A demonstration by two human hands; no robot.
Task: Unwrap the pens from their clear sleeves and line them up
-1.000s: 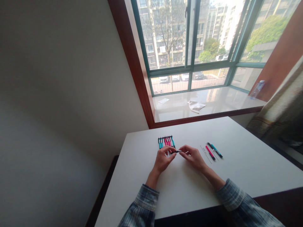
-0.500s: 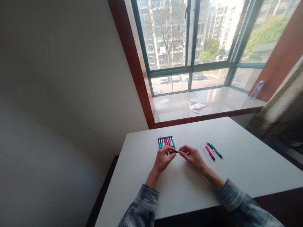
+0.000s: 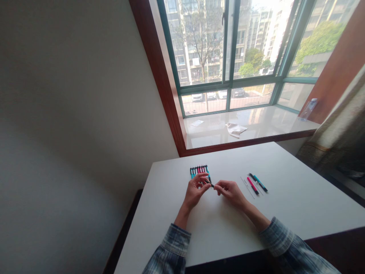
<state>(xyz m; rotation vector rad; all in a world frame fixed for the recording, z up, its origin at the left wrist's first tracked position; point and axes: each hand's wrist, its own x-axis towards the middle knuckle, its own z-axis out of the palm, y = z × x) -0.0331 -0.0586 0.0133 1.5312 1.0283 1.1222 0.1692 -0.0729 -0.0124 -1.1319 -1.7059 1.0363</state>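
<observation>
White tabletop (image 3: 285, 198) by a big window. Left hand (image 3: 195, 192) and right hand (image 3: 229, 191) both pinch one small dark pen (image 3: 210, 184) between them, just in front of a tidy row of pens (image 3: 199, 170); two loose pens (image 3: 256, 182) lie off right.

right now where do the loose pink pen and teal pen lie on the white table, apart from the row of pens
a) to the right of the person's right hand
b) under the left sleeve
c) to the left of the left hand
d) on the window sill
a: the loose pink pen and the teal pen lie side by side on the white table, to the right of the right hand, while the row of pink and teal pens lies just beyond the left hand.
</observation>
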